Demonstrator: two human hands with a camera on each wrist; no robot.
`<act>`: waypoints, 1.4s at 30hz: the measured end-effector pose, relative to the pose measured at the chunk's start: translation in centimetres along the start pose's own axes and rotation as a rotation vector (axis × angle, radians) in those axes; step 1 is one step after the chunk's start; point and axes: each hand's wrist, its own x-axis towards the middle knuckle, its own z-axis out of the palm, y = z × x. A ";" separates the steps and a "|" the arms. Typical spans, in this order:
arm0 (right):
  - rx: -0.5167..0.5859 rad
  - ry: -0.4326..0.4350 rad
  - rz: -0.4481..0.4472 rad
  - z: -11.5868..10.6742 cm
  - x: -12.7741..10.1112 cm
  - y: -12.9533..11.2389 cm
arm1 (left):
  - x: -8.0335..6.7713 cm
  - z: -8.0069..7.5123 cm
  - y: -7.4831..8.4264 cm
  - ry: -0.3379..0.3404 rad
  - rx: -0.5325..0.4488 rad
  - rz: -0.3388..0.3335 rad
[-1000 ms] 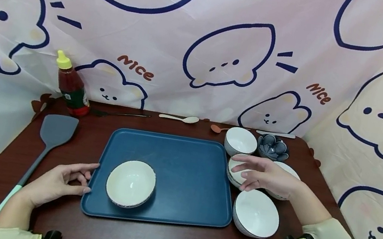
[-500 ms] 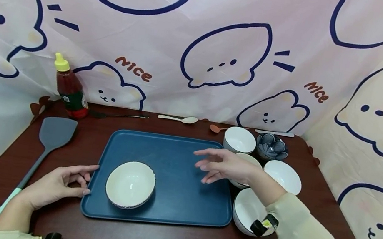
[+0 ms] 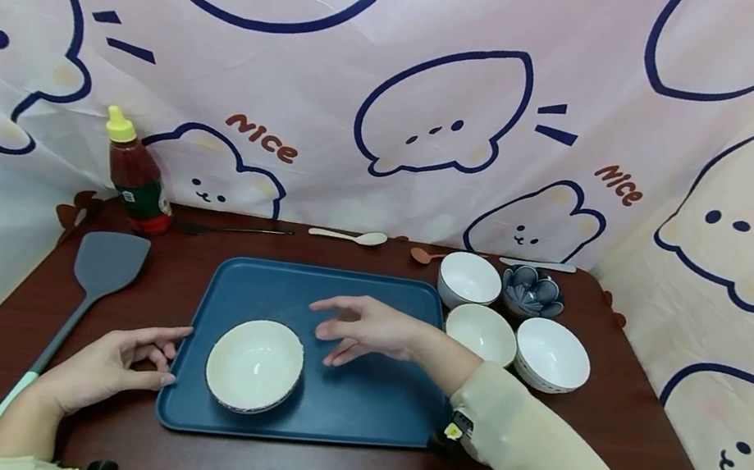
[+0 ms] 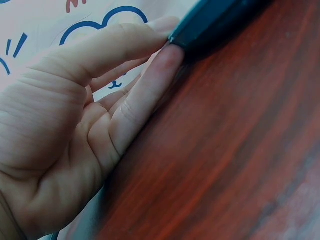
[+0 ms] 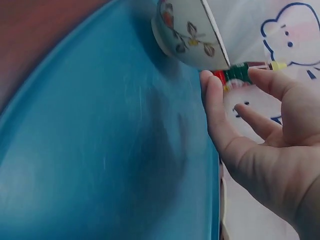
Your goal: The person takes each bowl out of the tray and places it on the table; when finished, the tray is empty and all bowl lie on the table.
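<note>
A cream bowl with a patterned outside stands on the left part of a blue tray. My left hand touches the tray's left edge with index finger and thumb. Up close in the left wrist view, both fingertips meet the tray's rim. My right hand hovers over the middle of the tray, fingers spread and holding nothing. In the right wrist view, that hand has fingertips close to the flower-painted bowl.
Right of the tray are white bowls, a cream bowl and dark petal-shaped dishes. My right sleeve covers another bowl's spot. At left are a spatula and a red sauce bottle; a white spoon lies behind.
My right hand has moved left from over the bowls at the right to above the tray, near the bowl there. The left hand stays at the tray's edge.
</note>
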 end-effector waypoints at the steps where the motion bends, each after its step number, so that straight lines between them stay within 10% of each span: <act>1: -0.002 -0.003 0.005 0.3 0.3 -0.1 | 0.0 0.0 0.0 0.002 0.001 0.001; 23: 0.042 -0.160 -0.032 4.2 2.8 0.4 | -0.1 0.1 -0.1 0.006 -0.010 0.026; 42: -0.006 -0.011 -0.057 1.7 -1.4 -0.3 | 0.0 0.2 -0.3 0.003 -0.005 0.021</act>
